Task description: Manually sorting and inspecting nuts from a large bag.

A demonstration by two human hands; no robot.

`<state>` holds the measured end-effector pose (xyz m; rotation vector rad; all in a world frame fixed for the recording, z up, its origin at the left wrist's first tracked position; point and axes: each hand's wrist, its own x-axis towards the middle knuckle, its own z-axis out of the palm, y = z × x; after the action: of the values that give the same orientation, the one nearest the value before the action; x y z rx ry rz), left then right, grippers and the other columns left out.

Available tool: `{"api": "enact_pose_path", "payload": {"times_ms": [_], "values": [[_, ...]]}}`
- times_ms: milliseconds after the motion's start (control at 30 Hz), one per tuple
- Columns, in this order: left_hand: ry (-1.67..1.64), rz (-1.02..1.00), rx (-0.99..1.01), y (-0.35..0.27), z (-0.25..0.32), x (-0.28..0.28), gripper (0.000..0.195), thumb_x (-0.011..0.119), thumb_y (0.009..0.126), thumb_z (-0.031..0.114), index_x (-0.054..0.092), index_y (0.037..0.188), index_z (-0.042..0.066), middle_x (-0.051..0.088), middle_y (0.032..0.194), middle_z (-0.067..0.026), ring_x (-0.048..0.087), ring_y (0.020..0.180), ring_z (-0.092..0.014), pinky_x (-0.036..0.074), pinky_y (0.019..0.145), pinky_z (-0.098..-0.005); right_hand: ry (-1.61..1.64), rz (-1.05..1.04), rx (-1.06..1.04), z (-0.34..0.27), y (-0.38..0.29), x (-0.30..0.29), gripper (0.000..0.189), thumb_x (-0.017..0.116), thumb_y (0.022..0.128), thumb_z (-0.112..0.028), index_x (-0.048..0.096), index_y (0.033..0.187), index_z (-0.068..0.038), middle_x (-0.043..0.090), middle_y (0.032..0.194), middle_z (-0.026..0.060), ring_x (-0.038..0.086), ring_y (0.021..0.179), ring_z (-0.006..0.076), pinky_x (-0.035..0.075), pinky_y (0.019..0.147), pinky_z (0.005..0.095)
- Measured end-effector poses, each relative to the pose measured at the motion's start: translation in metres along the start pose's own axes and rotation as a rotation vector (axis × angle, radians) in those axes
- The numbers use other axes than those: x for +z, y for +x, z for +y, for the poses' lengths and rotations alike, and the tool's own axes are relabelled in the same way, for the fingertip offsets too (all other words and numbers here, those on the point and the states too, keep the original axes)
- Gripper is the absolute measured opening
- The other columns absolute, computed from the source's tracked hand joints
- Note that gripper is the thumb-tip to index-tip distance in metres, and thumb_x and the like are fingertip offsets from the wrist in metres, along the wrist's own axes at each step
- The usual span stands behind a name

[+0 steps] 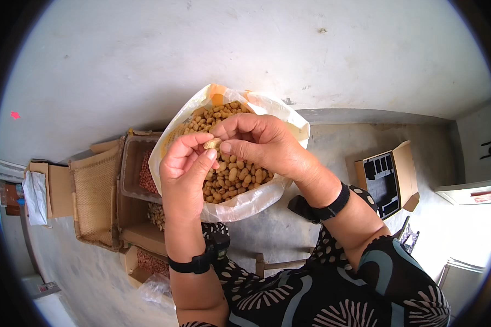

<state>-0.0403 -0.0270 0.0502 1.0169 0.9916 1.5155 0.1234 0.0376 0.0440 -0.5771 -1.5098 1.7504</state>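
Between my two hands is one unshelled peanut, pinched at its left end by the thumb and forefinger of my left hand. The fingertips of my right hand close on its other end. Both hands are above a white woven plastic sack with its mouth spread wide. Many peanuts in their shells fill the sack, partly hidden under my hands and wrists. Black straps with devices circle both wrists.
Left of the sack, a clear plastic tub of red shelled peanuts sits at a cardboard box holding empty shells. Below is a smaller box of red kernels. An opened carton with black foam lies right. A wall rises behind.
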Motion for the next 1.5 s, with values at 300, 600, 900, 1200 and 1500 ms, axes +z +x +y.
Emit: {"api": "enact_pose_path", "payload": {"times_ms": [300, 600, 900, 1200, 1500], "values": [[0.023, 0.050, 0.036, -0.002, -0.001, 0.003, 0.018, 0.062, 0.084, -0.001, 0.060, 0.102, 0.000, 0.061, 0.084, -0.0054, 0.056, 0.072, -0.011, 0.047, 0.067, -0.0253, -0.078, -0.010, -0.003, -0.006, 0.003, 0.003, 0.015, 0.060, 0.090, -0.002, 0.062, 0.104, 0.001, 0.065, 0.090, 0.0011, 0.059, 0.082, 0.0067, 0.048, 0.075, 0.0207], [-0.073, 0.087, 0.049, -0.004, -0.001, 0.006, 0.016, 0.065, 0.084, 0.002, 0.061, 0.100, 0.001, 0.064, 0.086, -0.0058, 0.058, 0.071, -0.011, 0.047, 0.065, -0.0260, 0.000, 0.004, -0.053, -0.011, -0.003, 0.016, 0.008, 0.059, 0.091, -0.005, 0.060, 0.095, 0.002, 0.064, 0.080, 0.0025, 0.058, 0.072, 0.0058, 0.048, 0.064, 0.0194], [-0.237, 0.107, 0.106, -0.004, -0.012, 0.014, 0.012, 0.066, 0.082, -0.002, 0.062, 0.093, 0.002, 0.062, 0.087, -0.0048, 0.057, 0.073, -0.012, 0.047, 0.064, -0.0255, -0.071, 0.138, -0.032, -0.010, -0.010, 0.023, 0.009, 0.060, 0.091, -0.008, 0.058, 0.088, 0.000, 0.062, 0.070, 0.0012, 0.055, 0.056, 0.0045, 0.045, 0.049, 0.0194], [-0.378, 0.100, 0.125, -0.006, -0.018, 0.024, 0.007, 0.059, 0.089, 0.006, 0.060, 0.095, 0.003, 0.062, 0.087, -0.0065, 0.058, 0.067, -0.016, 0.047, 0.056, -0.0288, 0.011, 0.194, -0.041, -0.009, -0.008, 0.028, 0.010, 0.059, 0.092, -0.008, 0.057, 0.087, 0.000, 0.059, 0.069, 0.0017, 0.054, 0.056, 0.0056, 0.046, 0.049, 0.0198], [-0.375, 0.123, 0.164, -0.008, -0.019, 0.033, 0.008, 0.056, 0.092, 0.009, 0.059, 0.098, 0.005, 0.062, 0.085, -0.0064, 0.055, 0.066, -0.014, 0.045, 0.054, -0.0275, 0.296, 0.172, -0.045, 0.000, -0.005, 0.025, 0.008, 0.056, 0.093, -0.006, 0.058, 0.087, -0.001, 0.059, 0.074, 0.0022, 0.054, 0.059, 0.0067, 0.046, 0.052, 0.0201]]}}
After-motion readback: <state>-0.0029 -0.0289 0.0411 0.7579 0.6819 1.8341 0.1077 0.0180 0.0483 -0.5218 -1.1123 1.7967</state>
